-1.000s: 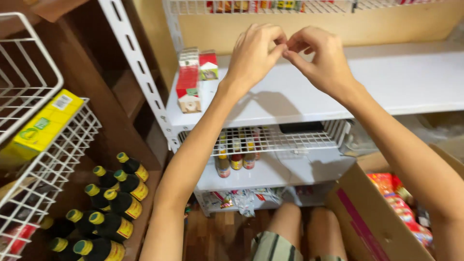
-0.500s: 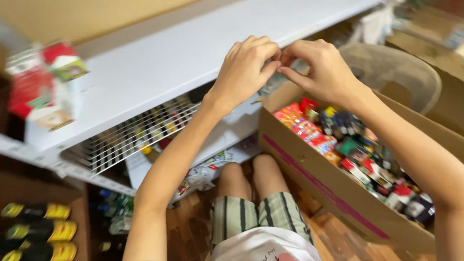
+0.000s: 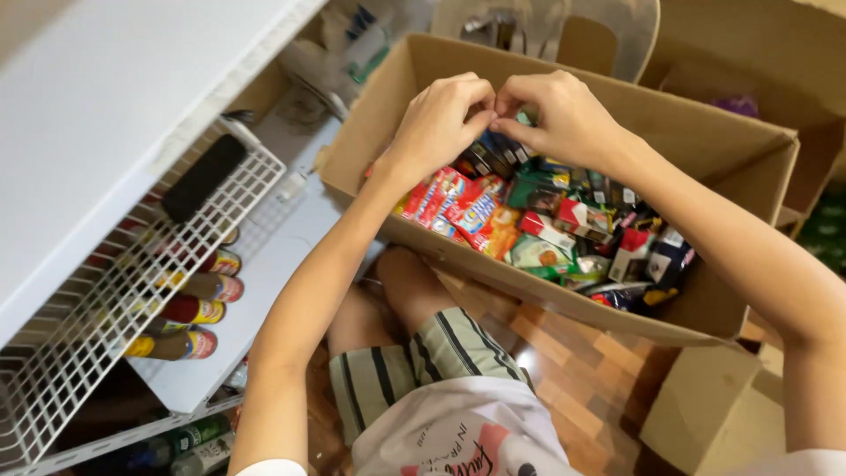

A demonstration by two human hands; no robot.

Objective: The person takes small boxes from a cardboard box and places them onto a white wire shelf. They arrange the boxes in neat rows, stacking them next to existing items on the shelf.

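My left hand (image 3: 441,119) and my right hand (image 3: 555,115) are raised together above an open cardboard box (image 3: 564,295). Both are curled, and their fingertips meet in a pinch. Whether something small sits between the fingers is hidden. Below the hands the box is filled with several small colourful packets (image 3: 546,229), red, green and dark. The box stands on the floor to the right of my knees and striped shorts (image 3: 423,361).
A white shelf board (image 3: 106,106) runs along the left, with a white wire basket (image 3: 106,300) under it and several lying bottles (image 3: 189,308) below. A pale plastic chair (image 3: 608,26) stands behind the box. More cardboard boxes (image 3: 793,79) are at the right; wooden floor (image 3: 582,361) lies below.
The view has swung down and right from the shelf to the box. My hands stayed pinched together and came down from shelf height to just over the packets.
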